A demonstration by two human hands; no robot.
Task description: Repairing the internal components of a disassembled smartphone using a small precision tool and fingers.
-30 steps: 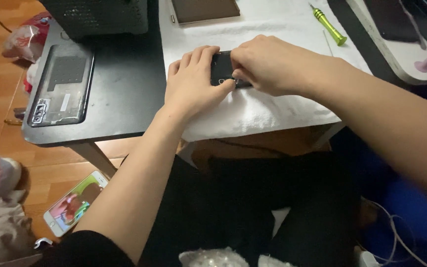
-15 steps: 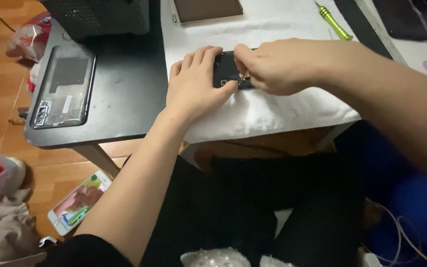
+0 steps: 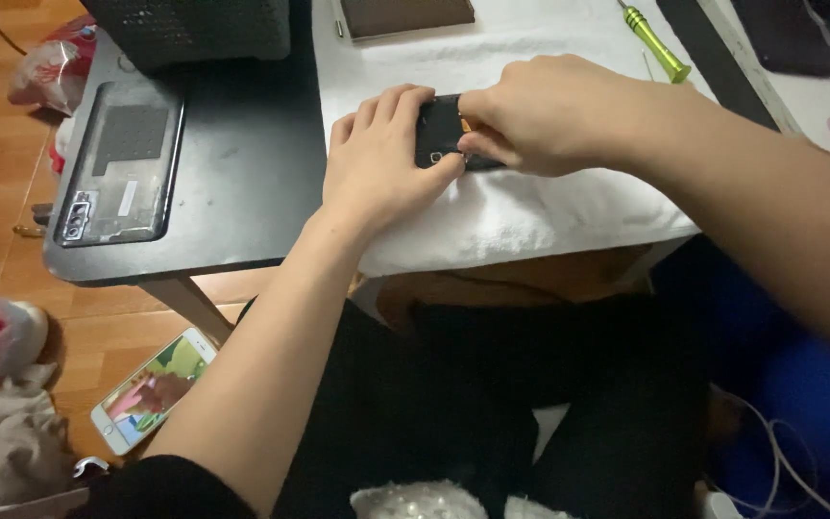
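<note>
Our left hand [image 3: 377,163] pins the dark phone part [image 3: 439,135] flat | right hand [image 3: 540,115] pinches its right end | long axis crosswise on towel [image 3: 530,211]

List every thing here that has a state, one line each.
small black device: lying on white towel, held by both hands
left hand: gripping the device
right hand: pinching at the device
phone back cover: detached, inner side up
phone on floor: screen lit
green screwdriver: lying unused
</note>
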